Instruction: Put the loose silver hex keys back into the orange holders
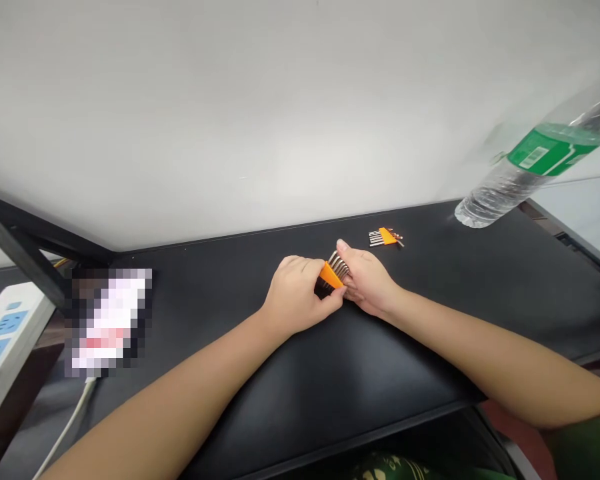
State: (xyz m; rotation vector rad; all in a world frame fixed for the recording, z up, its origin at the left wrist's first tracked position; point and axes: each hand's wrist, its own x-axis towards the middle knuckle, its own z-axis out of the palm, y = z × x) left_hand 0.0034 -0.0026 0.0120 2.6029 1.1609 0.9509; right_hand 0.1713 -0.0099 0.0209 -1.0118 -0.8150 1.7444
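Note:
Both hands meet over the middle of a black table (pixel 230 293). My left hand (pixel 295 297) is closed round the orange holder of a hex key set (pixel 333 272), thumb pressed on its near side. My right hand (pixel 367 280) grips the same set from the right, fingers wrapped over the silver keys that stick up from the holder. A second hex key set (pixel 385 237), also in an orange holder, lies flat on the table just beyond my right hand, apart from both hands.
A clear plastic water bottle (pixel 530 167) with a green label stands at the back right. A white power strip (pixel 5 333) with its cable lies at the far left, beside a blurred-out object (pixel 107 320). A white wall runs behind the table.

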